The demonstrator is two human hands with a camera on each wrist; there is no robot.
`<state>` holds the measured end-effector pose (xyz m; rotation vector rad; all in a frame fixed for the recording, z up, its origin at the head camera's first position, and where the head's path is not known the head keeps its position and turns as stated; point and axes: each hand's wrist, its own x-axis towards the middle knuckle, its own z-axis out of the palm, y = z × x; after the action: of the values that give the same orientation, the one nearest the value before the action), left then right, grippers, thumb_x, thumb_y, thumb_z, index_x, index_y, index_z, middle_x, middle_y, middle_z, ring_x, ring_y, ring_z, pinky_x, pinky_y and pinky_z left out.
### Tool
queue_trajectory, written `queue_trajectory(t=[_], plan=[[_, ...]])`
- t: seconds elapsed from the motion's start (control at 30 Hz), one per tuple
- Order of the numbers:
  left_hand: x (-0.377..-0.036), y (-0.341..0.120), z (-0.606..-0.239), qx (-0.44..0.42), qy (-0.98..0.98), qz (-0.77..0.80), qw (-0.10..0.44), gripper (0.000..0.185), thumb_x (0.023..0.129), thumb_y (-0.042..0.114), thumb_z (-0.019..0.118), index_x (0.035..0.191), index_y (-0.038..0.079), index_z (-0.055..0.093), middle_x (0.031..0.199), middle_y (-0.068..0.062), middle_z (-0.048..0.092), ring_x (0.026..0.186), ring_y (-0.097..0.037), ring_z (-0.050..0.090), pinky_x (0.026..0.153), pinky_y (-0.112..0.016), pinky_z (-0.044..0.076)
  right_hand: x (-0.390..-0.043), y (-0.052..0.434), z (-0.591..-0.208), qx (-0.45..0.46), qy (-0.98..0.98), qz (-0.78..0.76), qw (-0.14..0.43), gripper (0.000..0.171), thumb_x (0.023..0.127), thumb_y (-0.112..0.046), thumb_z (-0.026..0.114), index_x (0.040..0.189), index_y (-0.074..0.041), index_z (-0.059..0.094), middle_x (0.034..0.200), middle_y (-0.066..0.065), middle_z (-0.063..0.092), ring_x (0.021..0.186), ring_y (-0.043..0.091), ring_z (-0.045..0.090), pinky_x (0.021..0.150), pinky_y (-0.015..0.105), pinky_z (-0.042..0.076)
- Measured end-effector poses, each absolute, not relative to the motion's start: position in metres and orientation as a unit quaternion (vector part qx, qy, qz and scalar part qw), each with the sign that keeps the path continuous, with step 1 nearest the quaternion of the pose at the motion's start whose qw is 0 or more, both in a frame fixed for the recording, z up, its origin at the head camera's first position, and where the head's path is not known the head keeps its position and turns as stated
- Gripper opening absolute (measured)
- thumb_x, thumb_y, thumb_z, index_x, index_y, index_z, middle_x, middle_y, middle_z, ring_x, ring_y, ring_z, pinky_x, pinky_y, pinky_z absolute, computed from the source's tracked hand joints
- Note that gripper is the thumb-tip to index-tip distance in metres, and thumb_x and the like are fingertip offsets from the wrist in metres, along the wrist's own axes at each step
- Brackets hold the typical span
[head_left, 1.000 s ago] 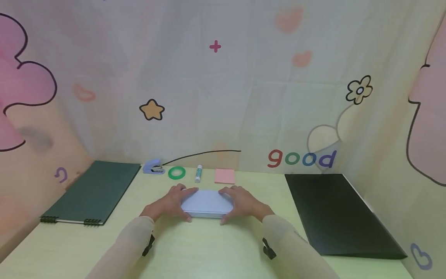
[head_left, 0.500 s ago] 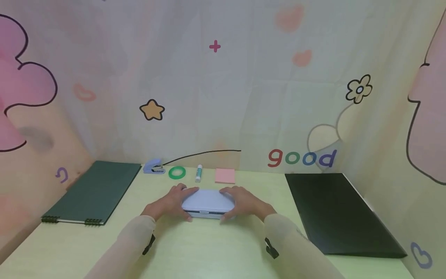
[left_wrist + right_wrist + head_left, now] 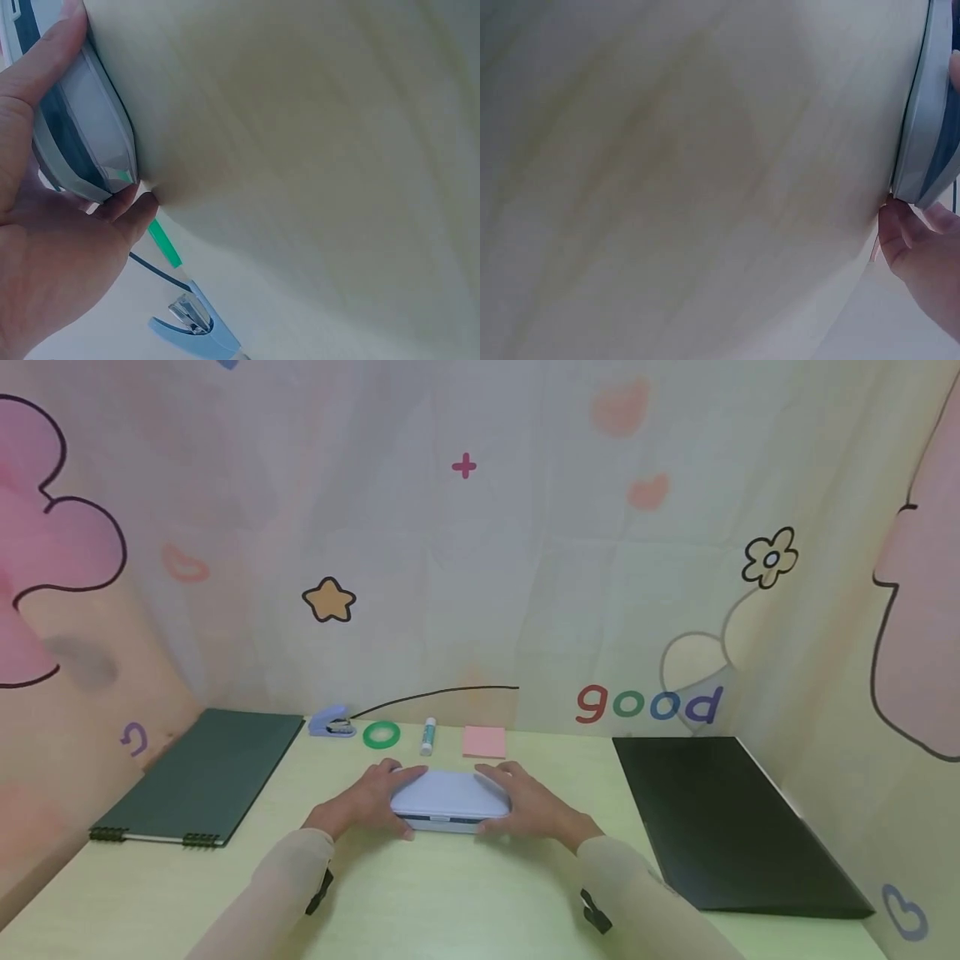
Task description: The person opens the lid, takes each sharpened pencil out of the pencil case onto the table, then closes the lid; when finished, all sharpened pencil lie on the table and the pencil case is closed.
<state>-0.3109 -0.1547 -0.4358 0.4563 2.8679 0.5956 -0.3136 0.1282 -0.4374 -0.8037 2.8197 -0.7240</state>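
A pale blue flat case [image 3: 448,793] lies on the yellow-green table [image 3: 450,893] in front of me. My left hand [image 3: 369,798] grips its left end, with the thumb at the front edge and the fingers over the back. At the right end my right hand [image 3: 529,803] grips it the same way. The lid stands slightly raised at the front and a dark gap shows under it. The left wrist view shows the case [image 3: 82,142] with my left hand [image 3: 52,277] curled round its end. The right wrist view shows the case's edge [image 3: 930,127] and my right hand [image 3: 922,255].
A green spiral notebook [image 3: 202,772] lies at the left and a black folder [image 3: 727,818] at the right. Along the back stand a blue stapler [image 3: 330,722], a green tape ring [image 3: 381,734], a glue stick [image 3: 427,735] and a pink note pad [image 3: 484,742]. Printed cloth walls surround the table.
The case's lid has lifted at the front, opening a dark gap. Both hands have stayed at its ends.
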Motion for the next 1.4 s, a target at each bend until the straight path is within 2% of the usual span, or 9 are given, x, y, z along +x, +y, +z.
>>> queue_trajectory(t=[0.3,0.53,0.73,0.9,1.13,1.4], plan=[[-0.313,-0.164,-0.441,0.147,0.952,0.253,0.092,0.096,0.071,0.034,0.091,0.153,0.026,0.041,0.155,-0.019,0.032,0.136,-0.040,0.040,0.110,-0.063,0.036,-0.310,0.127,-0.436,-0.241,0.935,-0.254,0.055,0.087,0.083,-0.052,0.076,0.156,-0.028,0.034,0.151,0.013,0.042,0.133,0.032,0.047,0.108,0.055,0.043],[-0.319,-0.176,-0.448,0.162,0.923,0.337,0.092,0.095,0.074,0.023,0.089,0.153,0.014,0.038,0.152,-0.022,0.035,0.136,-0.041,0.038,0.113,-0.064,0.030,-0.309,0.129,-0.432,-0.220,0.934,-0.275,0.064,0.087,0.085,-0.059,0.070,0.157,-0.035,0.028,0.153,0.009,0.043,0.139,0.031,0.043,0.111,0.059,0.038],[-0.318,-0.178,-0.446,0.164,0.921,0.341,0.089,0.101,0.074,0.024,0.089,0.156,0.013,0.032,0.153,-0.025,0.035,0.137,-0.044,0.038,0.112,-0.065,0.031,-0.310,0.131,-0.430,-0.219,0.927,-0.298,0.060,0.087,0.086,-0.058,0.070,0.158,-0.036,0.026,0.154,0.012,0.045,0.140,0.033,0.044,0.110,0.062,0.038],[-0.315,-0.176,-0.444,0.139,0.922,0.351,0.087,0.107,0.071,0.022,0.091,0.157,0.015,0.029,0.154,-0.024,0.035,0.137,-0.044,0.040,0.112,-0.065,0.031,-0.311,0.132,-0.430,-0.225,0.919,-0.319,0.052,0.085,0.088,-0.055,0.069,0.158,-0.039,0.024,0.152,0.013,0.048,0.138,0.033,0.047,0.109,0.062,0.038],[-0.314,-0.176,-0.441,0.118,0.923,0.356,0.084,0.115,0.067,0.023,0.094,0.158,0.017,0.025,0.158,-0.023,0.033,0.141,-0.045,0.036,0.113,-0.066,0.028,-0.315,0.133,-0.428,-0.204,0.927,-0.308,0.054,0.081,0.089,-0.059,0.065,0.157,-0.044,0.024,0.139,0.012,0.058,0.124,0.031,0.056,0.103,0.059,0.046],[-0.314,-0.179,-0.441,0.109,0.919,0.370,0.083,0.119,0.066,0.021,0.094,0.159,0.016,0.020,0.153,-0.026,0.039,0.137,-0.046,0.041,0.112,-0.067,0.029,-0.320,0.133,-0.424,-0.170,0.934,-0.308,0.060,0.084,0.087,-0.062,0.066,0.157,-0.043,0.024,0.140,0.012,0.059,0.118,0.030,0.062,0.098,0.052,0.052]])
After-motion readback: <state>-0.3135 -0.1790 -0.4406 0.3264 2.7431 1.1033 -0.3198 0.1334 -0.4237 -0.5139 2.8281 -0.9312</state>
